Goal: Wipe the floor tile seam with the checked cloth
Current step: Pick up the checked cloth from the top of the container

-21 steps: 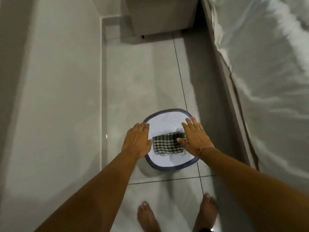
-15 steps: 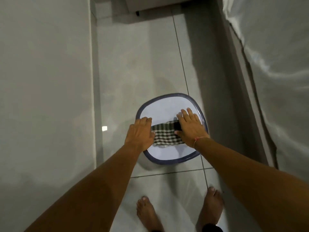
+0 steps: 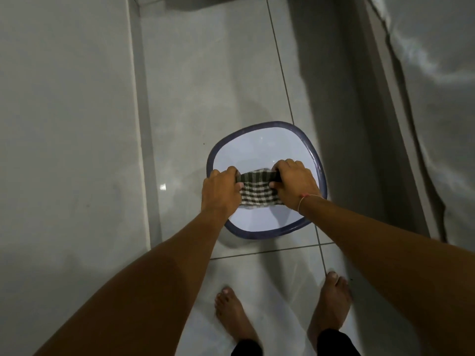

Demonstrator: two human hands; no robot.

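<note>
The left hand [image 3: 221, 192] is closed on the left end of the checked cloth [image 3: 257, 191], fingers curled over its far edge. The cloth hangs stretched between both hands above the white, blue-rimmed basin [image 3: 259, 235], which stands on the floor across the dark tile seam [image 3: 279, 60] running away from the person. The right hand [image 3: 295, 185] is clenched on the cloth's right end. Judging by this, the work is only at fetching the cloth: no wiping has begun, and the whole seam remains to be done.
</note>
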